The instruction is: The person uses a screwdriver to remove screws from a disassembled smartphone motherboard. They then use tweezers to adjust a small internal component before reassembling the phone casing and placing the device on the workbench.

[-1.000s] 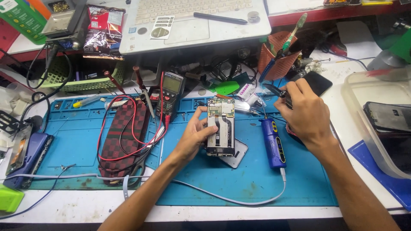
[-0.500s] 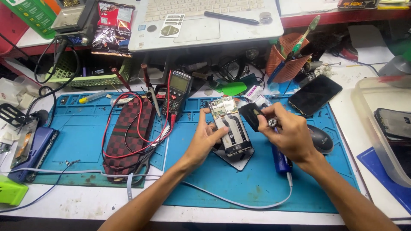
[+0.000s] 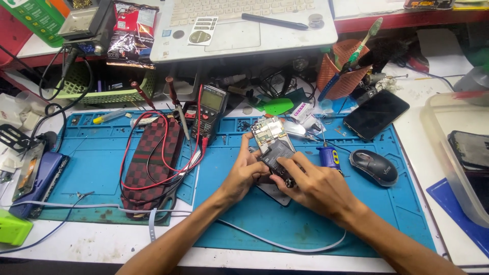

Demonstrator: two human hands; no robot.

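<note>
An opened phone (image 3: 269, 133) with its back off shows a circuit board at the top and a dark battery (image 3: 277, 152) below. It lies tilted over the blue work mat (image 3: 97, 168), on a grey back cover (image 3: 277, 196). My left hand (image 3: 243, 172) grips the phone's left edge, thumb up along its side. Lying over the lower half, my right hand (image 3: 311, 187) has its fingertips on the battery and closes around the bottom end. What is under that palm is hidden.
A multimeter (image 3: 211, 104) with red and black leads and a checkered pouch (image 3: 153, 163) lie to the left. A blue electric screwdriver (image 3: 330, 157), a mouse (image 3: 374, 167) and a black phone (image 3: 376, 114) sit to the right. A laptop (image 3: 244, 23) and an orange tool holder (image 3: 346, 71) stand behind.
My right hand came in from the right side of the mat with a small dark item and now rests on the phone. The phone has tilted to the left.
</note>
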